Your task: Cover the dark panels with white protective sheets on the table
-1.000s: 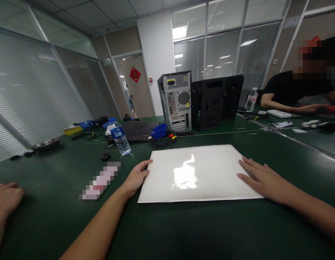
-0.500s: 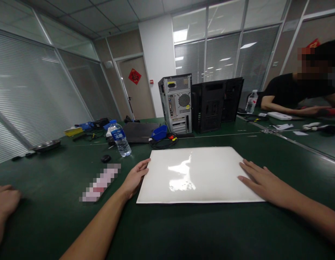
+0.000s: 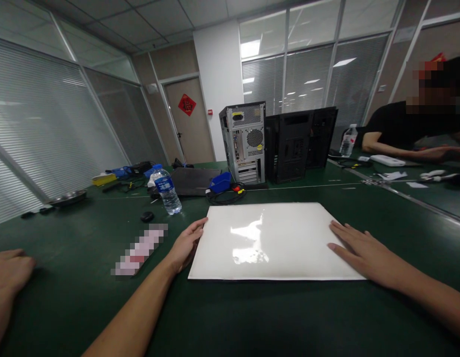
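A glossy white rectangular board [image 3: 285,238] lies flat on the green tabletop in front of me, with bright reflections on its surface. My left hand [image 3: 185,245] rests at the board's left edge, its fingers stretched out and touching that edge. Over the right edge lies my right hand [image 3: 363,250], flat, with the fingers extended and the thumb a little apart on the board's top. Neither hand lifts the board.
Beyond the board stand a grey computer tower [image 3: 246,141] and black computer cases [image 3: 289,146]. A water bottle [image 3: 168,191], a black mouse-like object [image 3: 147,216] and a blurred pink strip [image 3: 140,253] lie left. Another person's hand [image 3: 14,272] rests far left; a co-worker [image 3: 393,129] sits right.
Both of my hands and the board stay in place. The view has shifted very slightly, and the other person's hand at the far left shows a little further into view.
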Motion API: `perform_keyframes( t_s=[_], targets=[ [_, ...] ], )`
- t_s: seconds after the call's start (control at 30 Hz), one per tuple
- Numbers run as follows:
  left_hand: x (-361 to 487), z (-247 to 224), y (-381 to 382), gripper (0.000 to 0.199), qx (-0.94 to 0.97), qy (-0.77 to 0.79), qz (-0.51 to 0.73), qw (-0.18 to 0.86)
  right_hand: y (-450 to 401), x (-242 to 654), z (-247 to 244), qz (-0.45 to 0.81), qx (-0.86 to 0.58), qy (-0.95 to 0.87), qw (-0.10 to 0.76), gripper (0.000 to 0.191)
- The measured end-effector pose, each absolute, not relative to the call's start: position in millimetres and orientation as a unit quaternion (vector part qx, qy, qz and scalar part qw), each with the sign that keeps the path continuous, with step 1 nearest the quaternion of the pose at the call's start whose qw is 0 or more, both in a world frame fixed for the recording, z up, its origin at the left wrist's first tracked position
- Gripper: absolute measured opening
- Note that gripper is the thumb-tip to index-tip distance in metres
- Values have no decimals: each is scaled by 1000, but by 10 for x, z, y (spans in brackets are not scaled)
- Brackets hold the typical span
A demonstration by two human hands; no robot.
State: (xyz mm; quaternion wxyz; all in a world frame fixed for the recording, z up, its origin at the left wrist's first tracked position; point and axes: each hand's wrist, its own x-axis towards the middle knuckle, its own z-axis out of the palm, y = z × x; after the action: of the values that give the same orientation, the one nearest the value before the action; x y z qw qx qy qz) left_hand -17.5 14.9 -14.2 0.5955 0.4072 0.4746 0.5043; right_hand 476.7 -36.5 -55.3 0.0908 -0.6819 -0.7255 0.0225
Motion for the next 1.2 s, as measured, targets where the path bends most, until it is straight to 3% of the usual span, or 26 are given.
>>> perform_keyframes(
  t_s=[0.83,1.2],
  targets=[
    [-166,-148,182,50,415,458,531,580,-355,4763,-558,16,-674,-732,95,84],
    [-211,-202,271,41,604,604,427,296,-414,4818,-619,93,-671,-706,207,69]
  ],
)
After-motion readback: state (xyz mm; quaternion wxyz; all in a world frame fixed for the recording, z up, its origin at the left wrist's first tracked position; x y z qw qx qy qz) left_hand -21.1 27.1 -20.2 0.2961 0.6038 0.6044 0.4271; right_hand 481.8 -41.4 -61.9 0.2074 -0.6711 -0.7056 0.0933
